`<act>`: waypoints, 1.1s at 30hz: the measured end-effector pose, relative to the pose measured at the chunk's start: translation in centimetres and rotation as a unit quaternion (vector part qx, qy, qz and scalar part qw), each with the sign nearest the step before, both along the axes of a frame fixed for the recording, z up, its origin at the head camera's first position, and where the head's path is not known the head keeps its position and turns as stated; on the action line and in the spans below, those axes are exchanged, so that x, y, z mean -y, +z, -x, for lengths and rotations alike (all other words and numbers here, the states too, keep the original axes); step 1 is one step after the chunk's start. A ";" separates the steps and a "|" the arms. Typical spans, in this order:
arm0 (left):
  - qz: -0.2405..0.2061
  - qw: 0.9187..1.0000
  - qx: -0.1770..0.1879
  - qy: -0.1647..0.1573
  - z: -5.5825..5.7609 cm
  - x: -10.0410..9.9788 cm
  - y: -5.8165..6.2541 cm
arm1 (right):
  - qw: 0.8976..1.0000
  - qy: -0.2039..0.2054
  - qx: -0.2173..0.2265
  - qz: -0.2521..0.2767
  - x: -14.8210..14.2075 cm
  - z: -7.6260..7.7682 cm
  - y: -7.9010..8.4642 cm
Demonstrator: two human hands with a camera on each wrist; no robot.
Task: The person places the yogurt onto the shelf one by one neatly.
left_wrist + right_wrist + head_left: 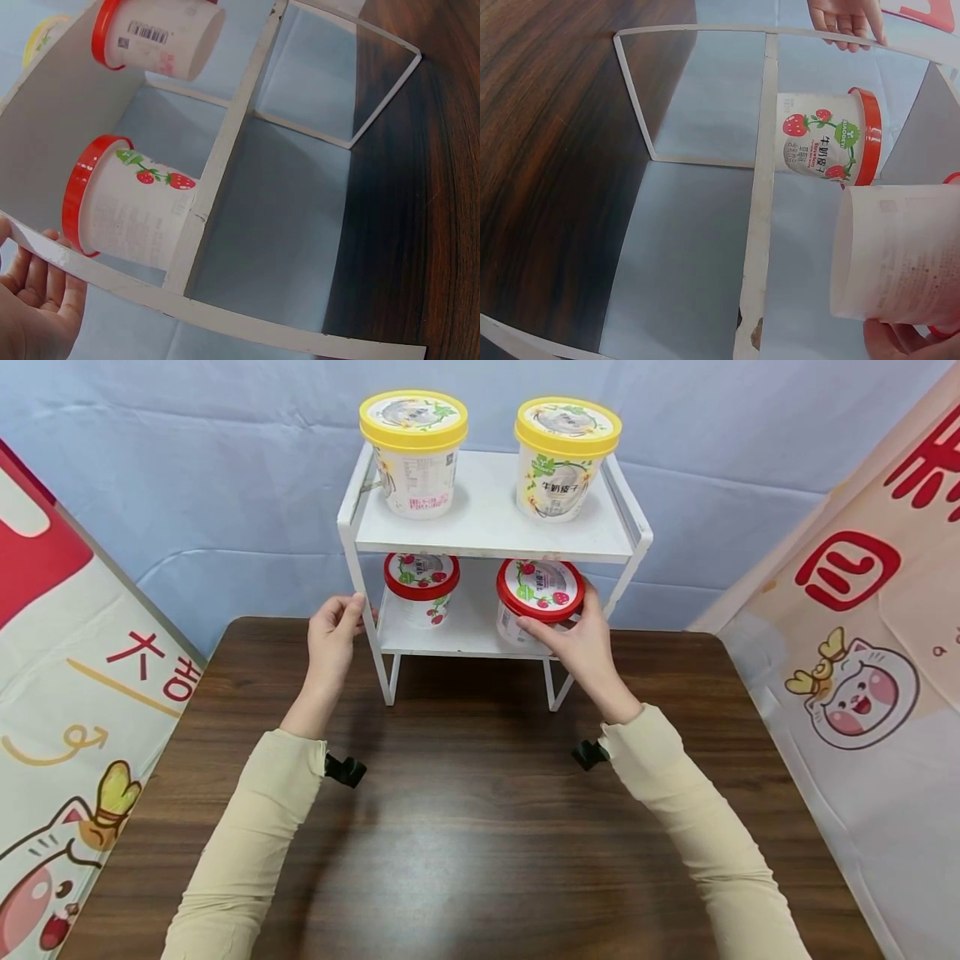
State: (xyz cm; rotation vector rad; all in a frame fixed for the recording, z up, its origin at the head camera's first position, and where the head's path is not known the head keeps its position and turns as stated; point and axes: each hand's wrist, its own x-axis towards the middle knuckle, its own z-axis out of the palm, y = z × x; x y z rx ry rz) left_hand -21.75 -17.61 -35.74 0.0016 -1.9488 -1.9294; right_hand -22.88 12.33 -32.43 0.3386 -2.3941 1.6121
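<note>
My left hand point(333, 631) grips the left upright of a white two-tier shelf rack point(487, 545). My right hand point(585, 647) holds a tub with a red lid point(542, 589), thumb in front and fingers round its right side. In the right wrist view the base of this held tub point(900, 255) hangs apart from the lower shelf. Another red-lidded tub point(422, 585), printed with strawberries, stands on the lower shelf at the left. In the left wrist view, the left fingers point(52, 285) curl behind the rack's side bar.
Two yellow-lidded tubs, one on the left point(416, 456) and one on the right point(564, 460), stand on the top shelf. The rack stands on a dark wooden table point(465, 827). Behind hangs a pale blue cloth point(247, 485); printed panels flank the table.
</note>
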 end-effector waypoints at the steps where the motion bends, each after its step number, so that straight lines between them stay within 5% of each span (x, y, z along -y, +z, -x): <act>1: 0.000 1.000 0.000 0.000 0.0 0.0 0.0 | 1.000 -0.003 0.001 0.002 0.1 0.1 0.0; 33: -0.002 1.000 -0.006 0.003 0.1 0.0 -0.1 | 0.997 -0.068 0.030 0.015 1.3 4.1 -1.2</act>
